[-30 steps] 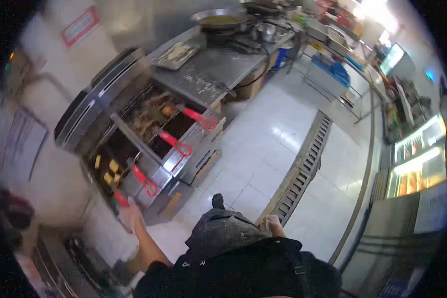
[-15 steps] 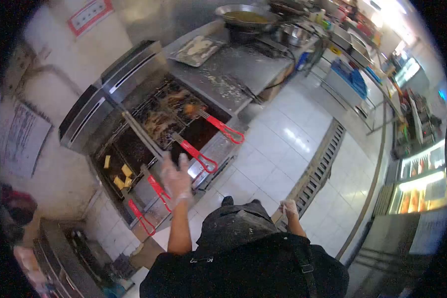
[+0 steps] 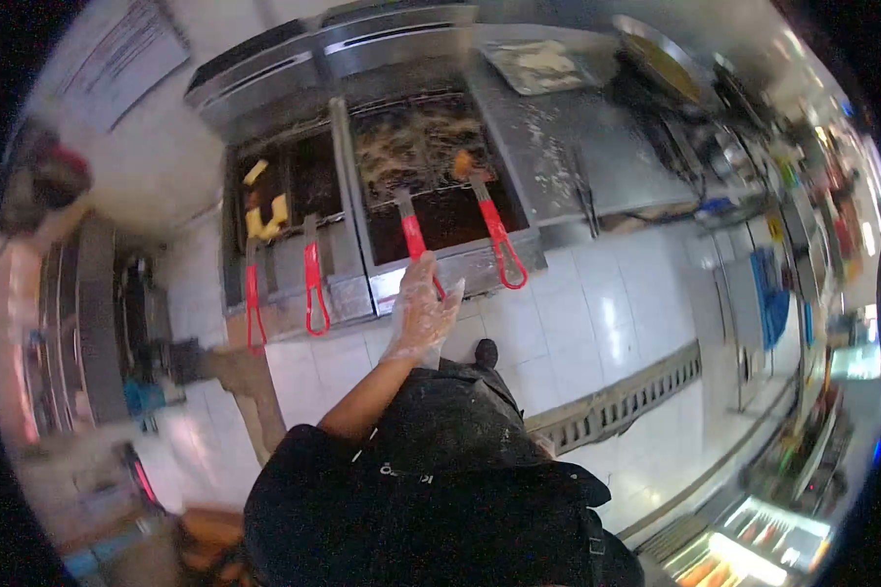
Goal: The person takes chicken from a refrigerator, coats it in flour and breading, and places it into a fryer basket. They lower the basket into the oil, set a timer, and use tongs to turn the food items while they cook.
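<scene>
Gloved in clear plastic, the left hand (image 3: pixel 426 315) is hovering with fingers extended at a long red wire-basket handle (image 3: pixel 413 235), not clenching it; whether it is touching is unclear. Beyond it, the wide stainless-steel double fryer (image 3: pixel 392 49) is holding all the food discussed here, and frying is apparently partway along: oil is foaming in the right vat (image 3: pixel 519 201), while none of the four red handles is being lifted and nothing is draining above the oil. Beside the fryer, a steel counter (image 3: pixel 622 161) is carrying a flour-dusted metal tray (image 3: pixel 533 67). Several pale yellow blocks (image 3: pixel 280 209) are lying in the left vat (image 3: pixel 230 201), looking lightly coloured (though glare may be misleading), and one orange-brown piece (image 3: pixel 463 163) is showing near the rightmost handle. Foam is hiding how much food is sitting in the right vat and how browned it is. The right hand (image 3: pixel 544 446) is barely showing past the dark apron, so its grip is impossible to tell.
</scene>
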The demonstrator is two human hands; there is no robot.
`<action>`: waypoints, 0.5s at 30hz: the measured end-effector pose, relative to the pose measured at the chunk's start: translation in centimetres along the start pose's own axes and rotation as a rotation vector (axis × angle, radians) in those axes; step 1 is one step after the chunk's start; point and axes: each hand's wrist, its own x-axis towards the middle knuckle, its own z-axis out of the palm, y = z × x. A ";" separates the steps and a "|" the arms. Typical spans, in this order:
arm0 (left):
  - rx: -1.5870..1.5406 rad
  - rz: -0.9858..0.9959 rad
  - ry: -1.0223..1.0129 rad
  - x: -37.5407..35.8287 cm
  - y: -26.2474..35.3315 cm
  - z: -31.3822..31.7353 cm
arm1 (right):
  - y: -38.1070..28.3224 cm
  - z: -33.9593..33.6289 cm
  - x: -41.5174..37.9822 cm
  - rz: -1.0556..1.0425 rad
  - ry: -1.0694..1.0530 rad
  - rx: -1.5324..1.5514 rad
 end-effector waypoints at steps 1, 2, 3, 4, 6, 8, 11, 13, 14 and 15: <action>0.004 -0.014 0.026 0.1 0.6 0.1 | -1.1 -1.8 2.8 0.167 0.024 0.166; 0.024 -0.042 0.061 -0.1 1.1 0.3 | -2.9 -2.8 5.9 0.342 0.053 0.326; -0.008 -0.103 0.074 -0.2 1.5 0.5 | -4.9 -3.2 8.9 0.524 0.087 0.483; -0.043 -0.158 0.081 -0.2 2.0 0.7 | -6.5 -3.4 11.5 0.715 0.126 0.633; 0.001 -0.193 0.093 -0.5 3.2 0.5 | -3.3 -3.9 15.4 0.932 0.026 0.812; 0.119 -0.103 0.173 -1.5 2.9 1.3 | 1.4 -5.8 20.2 0.934 -0.191 1.000; 0.098 -0.144 0.209 -2.9 2.6 2.0 | 1.9 -5.9 27.2 0.846 -0.063 0.741; 0.121 -0.144 0.238 -4.0 3.2 2.0 | 1.0 -6.3 31.7 0.974 -0.074 0.726; 0.140 -0.132 0.273 -4.4 3.4 1.9 | 1.7 -6.0 33.2 1.041 0.027 0.883; 0.144 -0.136 0.292 -4.9 2.9 2.1 | 0.6 -5.8 34.9 1.030 0.009 0.880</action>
